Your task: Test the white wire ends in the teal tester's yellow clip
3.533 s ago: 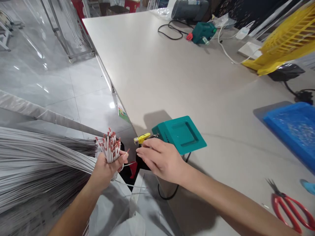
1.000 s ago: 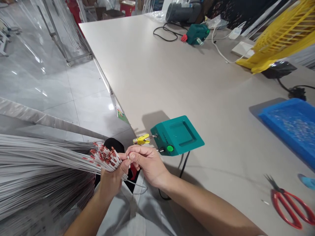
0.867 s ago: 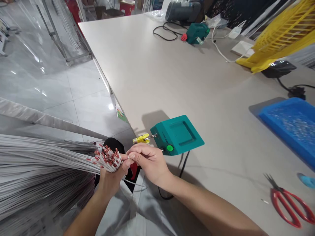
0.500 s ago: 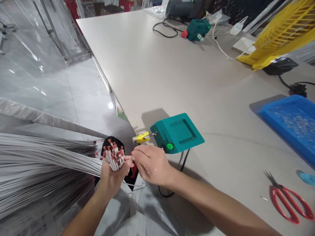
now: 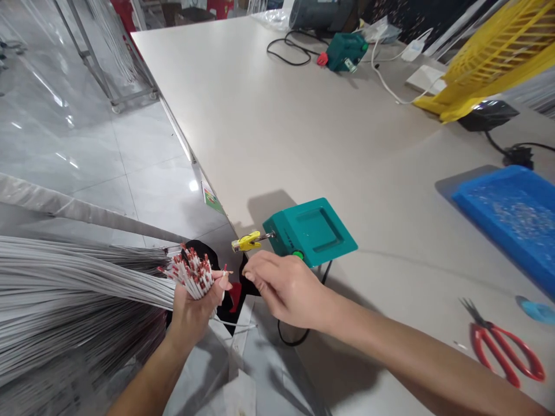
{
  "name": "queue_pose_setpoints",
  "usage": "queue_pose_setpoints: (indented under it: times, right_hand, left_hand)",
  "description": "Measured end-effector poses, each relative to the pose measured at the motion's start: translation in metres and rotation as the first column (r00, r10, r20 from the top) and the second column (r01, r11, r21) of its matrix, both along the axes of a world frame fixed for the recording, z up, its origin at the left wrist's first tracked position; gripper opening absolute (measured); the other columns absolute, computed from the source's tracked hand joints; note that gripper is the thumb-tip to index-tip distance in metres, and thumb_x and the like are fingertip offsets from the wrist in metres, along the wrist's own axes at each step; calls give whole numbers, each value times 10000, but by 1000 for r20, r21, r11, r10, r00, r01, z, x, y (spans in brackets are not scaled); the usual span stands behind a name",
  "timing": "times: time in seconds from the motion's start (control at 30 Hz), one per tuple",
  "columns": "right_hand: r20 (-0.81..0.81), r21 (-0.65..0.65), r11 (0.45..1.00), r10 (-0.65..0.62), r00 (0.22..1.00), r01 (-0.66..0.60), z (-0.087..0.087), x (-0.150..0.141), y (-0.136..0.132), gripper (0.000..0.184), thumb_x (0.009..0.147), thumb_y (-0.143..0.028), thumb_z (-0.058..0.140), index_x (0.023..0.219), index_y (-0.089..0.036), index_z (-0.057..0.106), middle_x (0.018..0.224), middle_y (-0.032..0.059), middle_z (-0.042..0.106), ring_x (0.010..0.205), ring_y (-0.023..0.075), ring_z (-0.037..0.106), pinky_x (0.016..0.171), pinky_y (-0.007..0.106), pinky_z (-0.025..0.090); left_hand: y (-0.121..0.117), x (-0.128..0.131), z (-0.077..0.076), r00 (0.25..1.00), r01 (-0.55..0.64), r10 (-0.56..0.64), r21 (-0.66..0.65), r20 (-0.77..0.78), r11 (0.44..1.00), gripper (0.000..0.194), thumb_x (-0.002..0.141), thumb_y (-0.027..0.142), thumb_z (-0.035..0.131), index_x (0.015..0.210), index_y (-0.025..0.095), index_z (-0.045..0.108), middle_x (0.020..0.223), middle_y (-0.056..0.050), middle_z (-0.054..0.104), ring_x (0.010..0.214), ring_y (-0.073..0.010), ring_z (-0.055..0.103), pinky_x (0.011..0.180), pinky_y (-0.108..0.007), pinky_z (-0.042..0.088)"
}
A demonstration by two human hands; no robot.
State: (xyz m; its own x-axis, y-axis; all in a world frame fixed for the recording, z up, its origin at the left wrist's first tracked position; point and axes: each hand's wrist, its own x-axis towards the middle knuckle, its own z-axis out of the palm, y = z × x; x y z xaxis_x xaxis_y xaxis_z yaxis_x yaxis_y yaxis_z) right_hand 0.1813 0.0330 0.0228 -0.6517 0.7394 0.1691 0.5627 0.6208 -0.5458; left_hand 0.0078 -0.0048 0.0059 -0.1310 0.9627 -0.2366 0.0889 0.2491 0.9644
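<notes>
My left hand is wrapped round a thick bundle of white cables whose cut ends show red and copper tips. Between its thumb and forefinger one wire end with bare copper sticks out to the right. Just right of that wire, a small gap away, my right hand has its thumb and fingertips pinched together; whether anything is in them is hidden. Behind the right hand stands a green device with a green button, partly covered, and a yellow clip on its metal stub.
Red-handled scissors and a blue tray of small bits lie on the right of the table. A yellow fan and another green device stand farther back. Long white cables hang at the left.
My right hand has moved right, away from my left fingers, which it was touching. The copper wire end is now exposed. The cable bundle has shifted slightly left.
</notes>
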Motion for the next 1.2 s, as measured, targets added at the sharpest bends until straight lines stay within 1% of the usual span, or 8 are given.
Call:
queue_pose_setpoints:
  times: [0.1,0.23,0.4,0.57,0.63,0.77,0.93,1.2]
  right_hand:
    - [-138,-220,971,-124,983,91,1,-9,0,226,876,-271,456,980,-139,607,899,87,654,823,162,598,685,263,466]
    - [-274,-323,942,1,962,-93,-3,-15,7,283,899,-213,430,724,-179,650,717,19,658,704,106,591,645,206,445]
    - [-25,-53,994,97,995,-98,-4,-12,5,225,827,-150,436,700,-165,620,672,27,621,600,115,536,527,225,366]
    - [217,153,983,69,974,-104,3,-8,2,218,795,-150,420,639,-153,573,623,34,572,514,124,466,484,271,312]
    - [236,235,970,11,972,-68,7,-3,5,230,827,-159,417,676,-151,590,651,45,592,562,135,500,517,279,333]
    - [320,403,915,-133,938,-7,13,9,15,236,880,-222,435,1012,-117,600,941,110,642,873,225,557,711,343,388]
    - [527,392,915,-133,839,-101,15,12,27,301,856,-70,372,1066,-106,585,933,132,638,943,278,518,806,426,347]
    - [519,330,932,-50,854,-146,15,6,45,170,803,-93,491,785,-149,651,743,118,633,885,295,520,839,470,320]
  left_hand:
    - [1,1,0,995,10,-1,-85,101,996,149,656,339,642,635,192,652,538,-44,602,474,-158,505,462,-287,435]
    - [1,0,-2,991,108,-98,-123,89,987,147,631,296,667,594,159,627,456,9,519,439,-118,456,451,-250,401]
    - [-1,-2,-5,983,170,-157,-160,93,972,99,642,219,665,594,146,619,511,10,546,473,-112,472,469,-236,392]
    - [1,-3,-9,990,94,-73,-176,120,980,164,667,293,656,611,145,612,468,17,527,447,-111,473,453,-235,387]
    - [3,-3,-12,987,28,1,-176,160,984,207,656,319,677,750,139,634,511,7,574,461,-117,501,467,-241,404]
    - [6,-1,-14,979,-3,36,-160,200,987,438,656,331,687,1044,149,594,554,11,611,448,-109,493,465,-241,407]
    - [11,4,-12,986,36,-9,-161,166,986,372,682,313,667,1007,137,621,578,-16,630,450,-111,482,453,-249,406]
    - [20,7,-13,978,8,17,-124,206,992,496,685,330,684,1115,103,585,551,11,571,504,-119,504,527,-261,408]
